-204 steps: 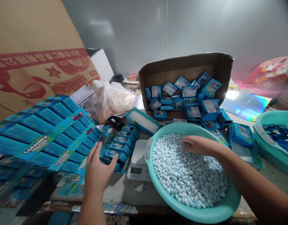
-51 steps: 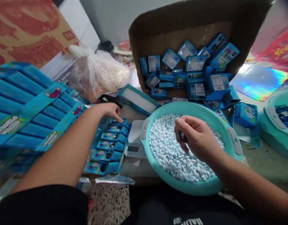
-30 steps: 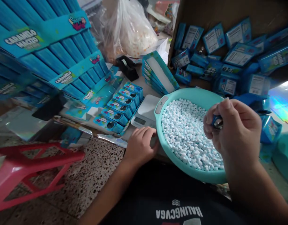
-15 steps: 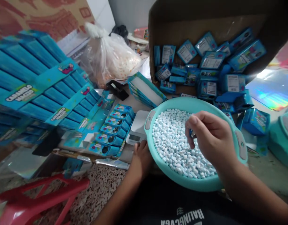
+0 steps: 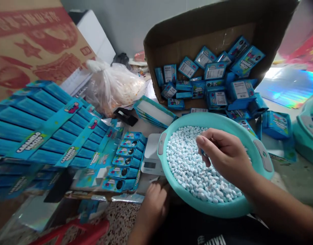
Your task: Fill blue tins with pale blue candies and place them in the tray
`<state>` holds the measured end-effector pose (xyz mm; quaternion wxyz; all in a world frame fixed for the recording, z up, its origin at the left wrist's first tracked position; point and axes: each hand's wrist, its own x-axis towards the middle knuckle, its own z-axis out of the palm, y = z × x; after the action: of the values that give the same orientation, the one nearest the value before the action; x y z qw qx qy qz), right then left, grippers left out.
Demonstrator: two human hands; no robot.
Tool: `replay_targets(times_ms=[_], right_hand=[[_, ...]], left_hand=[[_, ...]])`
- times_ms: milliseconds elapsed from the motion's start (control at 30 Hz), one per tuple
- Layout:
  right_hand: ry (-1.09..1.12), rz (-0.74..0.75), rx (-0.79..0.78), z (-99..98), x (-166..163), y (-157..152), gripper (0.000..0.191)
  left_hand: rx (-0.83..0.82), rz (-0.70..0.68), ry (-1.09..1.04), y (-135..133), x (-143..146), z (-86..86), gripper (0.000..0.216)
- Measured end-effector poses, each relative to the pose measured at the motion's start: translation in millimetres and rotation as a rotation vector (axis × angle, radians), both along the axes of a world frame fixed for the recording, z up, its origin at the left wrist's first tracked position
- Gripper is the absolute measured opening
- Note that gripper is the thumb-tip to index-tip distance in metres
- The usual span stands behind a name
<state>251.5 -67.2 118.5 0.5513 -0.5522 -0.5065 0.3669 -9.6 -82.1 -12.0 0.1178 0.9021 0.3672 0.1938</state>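
My right hand (image 5: 222, 153) hovers over a turquoise tub (image 5: 187, 200) full of small pale blue and white candies (image 5: 187, 156). Its thumb and fingers are closed together, and a small dark bluish bit shows between them, too little to name. Beside the tub's left rim, my left hand (image 5: 156, 200) lies at the table edge with its fingers loosely curled in; nothing shows in it. A white kitchen scale (image 5: 152, 153) stands between the tub and a tray of blue candy boxes (image 5: 124, 161) with round dark windows.
Behind the tub, an open carton (image 5: 169, 37) holds many blue boxes. Stacked blue display cartons (image 5: 41, 132) fill the left. A tied plastic bag (image 5: 115, 85), a black tape dispenser (image 5: 125, 116) and folded blue card trays (image 5: 155, 112) lie behind. A second turquoise tub (image 5: 304, 132) stands right.
The view has shifted, so most things sit lower in the picture. My left hand has drawn back from beside the scale toward the table edge. My right hand stays closed over the candies.
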Motion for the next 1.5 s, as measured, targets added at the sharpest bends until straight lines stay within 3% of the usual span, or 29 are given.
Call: replay_targets(times_ms=[67,167,267,400,533,833,1167,1300,1367,1433,1500], right_hand=[[0.015,0.004,-0.004,0.0,1,1,0.039],[0.005,0.011,0.012,0.9,1,1,0.038],[-0.011,0.002,0.024,0.7,1,1,0.038],[-0.005,-0.003,0.019,-2.3,2,2,0.038],[-0.02,-0.012,0.041,-3.6,3,4,0.039],[-0.001,-0.005,0.048,2.1,3,3,0.04],[-0.004,-0.001,0.038,2.6,3,3,0.039],[0.143,0.093,-0.113,2.4,3,6,0.042],[0.317,0.181,-0.258,-1.4,0,9,0.044],[0.478,0.216,-0.365,-7.3,-6,12,0.044],[0.555,0.203,-0.426,-13.7,-13,14,0.043]], left_hand=[[0.028,0.159,-0.099,8,-13,32.1,0.029],[0.113,0.239,-0.132,39,-28,85.1,0.018],[0.226,0.356,-0.088,88,-38,113.3,0.017],[0.131,0.367,0.045,146,-46,102.8,0.027],[0.113,0.293,0.124,165,-47,79.3,0.031],[0.08,0.279,0.144,150,-42,69.6,0.033],[-0.008,0.465,0.248,141,-34,66.5,0.026],[-0.087,0.5,0.215,140,-32,73.2,0.027],[-0.044,0.504,0.14,127,-21,82.2,0.028],[0.109,0.446,-0.051,104,0,93.1,0.022],[0.242,0.274,-0.29,76,29,102.1,0.014]])
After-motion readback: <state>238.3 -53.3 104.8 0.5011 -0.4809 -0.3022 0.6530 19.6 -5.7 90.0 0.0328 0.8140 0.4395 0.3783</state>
